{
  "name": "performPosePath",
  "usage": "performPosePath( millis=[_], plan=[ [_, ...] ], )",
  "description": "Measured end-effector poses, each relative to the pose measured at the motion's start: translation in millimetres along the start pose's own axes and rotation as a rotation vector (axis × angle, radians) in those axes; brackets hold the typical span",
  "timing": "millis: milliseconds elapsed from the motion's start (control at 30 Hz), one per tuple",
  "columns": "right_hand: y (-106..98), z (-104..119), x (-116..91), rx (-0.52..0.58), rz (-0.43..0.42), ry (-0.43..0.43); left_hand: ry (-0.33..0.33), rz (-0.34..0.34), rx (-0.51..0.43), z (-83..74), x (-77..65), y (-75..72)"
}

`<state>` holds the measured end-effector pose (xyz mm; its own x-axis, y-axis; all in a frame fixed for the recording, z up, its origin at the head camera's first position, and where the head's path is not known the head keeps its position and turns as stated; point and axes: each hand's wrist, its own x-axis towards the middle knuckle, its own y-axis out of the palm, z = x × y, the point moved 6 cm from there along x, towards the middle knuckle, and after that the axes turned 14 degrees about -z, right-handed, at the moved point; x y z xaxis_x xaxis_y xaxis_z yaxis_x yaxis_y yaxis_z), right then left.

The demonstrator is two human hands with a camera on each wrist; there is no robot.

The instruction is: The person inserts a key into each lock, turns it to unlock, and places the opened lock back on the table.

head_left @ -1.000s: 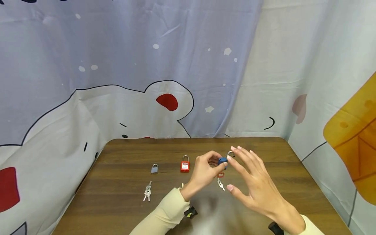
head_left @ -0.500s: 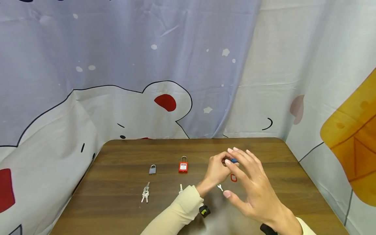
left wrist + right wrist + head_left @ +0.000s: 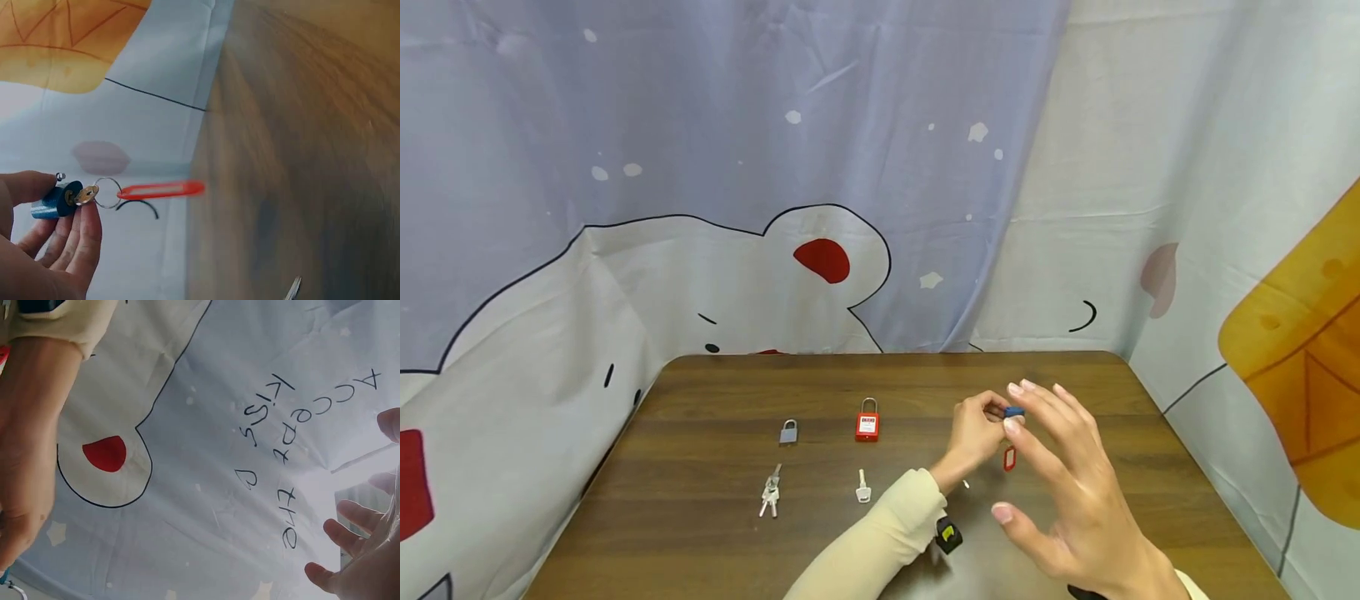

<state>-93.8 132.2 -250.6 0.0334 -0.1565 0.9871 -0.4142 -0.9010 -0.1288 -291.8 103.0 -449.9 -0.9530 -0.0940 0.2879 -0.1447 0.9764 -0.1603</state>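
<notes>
My left hand (image 3: 973, 432) pinches a small blue padlock (image 3: 53, 203) above the right half of the table. A brass-coloured key (image 3: 86, 195) sits at the lock's end face. From the key hangs a metal ring with a red key tag (image 3: 162, 189); the tag (image 3: 1010, 457) also shows below the fingers in the head view. Little of the shackle (image 3: 17, 589) is visible, at the lower left corner of the right wrist view. Beside the lock, my right hand (image 3: 1078, 483) is spread with fingers apart, holding nothing, and partly overlaps it in the head view.
On the wooden table (image 3: 700, 533) stand a grey padlock (image 3: 787, 436) and a red padlock (image 3: 867, 426). A bunch of keys (image 3: 771, 493) and a single key (image 3: 862, 487) lie nearer me. Another key (image 3: 966, 483) is mostly hidden by my left wrist. Printed curtains surround the table.
My left hand has moved right with the blue padlock and its hanging tag, turning the lock on the way. The right hand has shifted slightly right and stays spread.
</notes>
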Motion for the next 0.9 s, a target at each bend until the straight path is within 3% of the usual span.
performPosePath(
  millis=[167, 367, 600, 767, 900],
  plan=[
    [-2.8, -2.4, -4.3, 0.008, 0.002, 0.008, -0.216, -0.008, -0.035, 17.5, 0.5, 16.5],
    [-4.4, -1.3, -3.0, -0.004, 0.004, 0.016, -0.311, -0.048, -0.037, 36.3, 0.8, 32.3],
    [-6.9, -3.6, -11.2, -0.006, 0.021, 0.026, -0.253, -0.071, 0.095, 53.1, 2.6, 41.5],
    [-8.9, -5.1, -19.0, -0.014, 0.039, 0.039, -0.283, -0.065, 0.111, 62.0, 3.7, 47.6],
    [-9.5, -5.4, -21.8, -0.023, 0.046, 0.034, -0.264, -0.052, 0.149, 62.4, 4.6, 51.2]
  ],
)
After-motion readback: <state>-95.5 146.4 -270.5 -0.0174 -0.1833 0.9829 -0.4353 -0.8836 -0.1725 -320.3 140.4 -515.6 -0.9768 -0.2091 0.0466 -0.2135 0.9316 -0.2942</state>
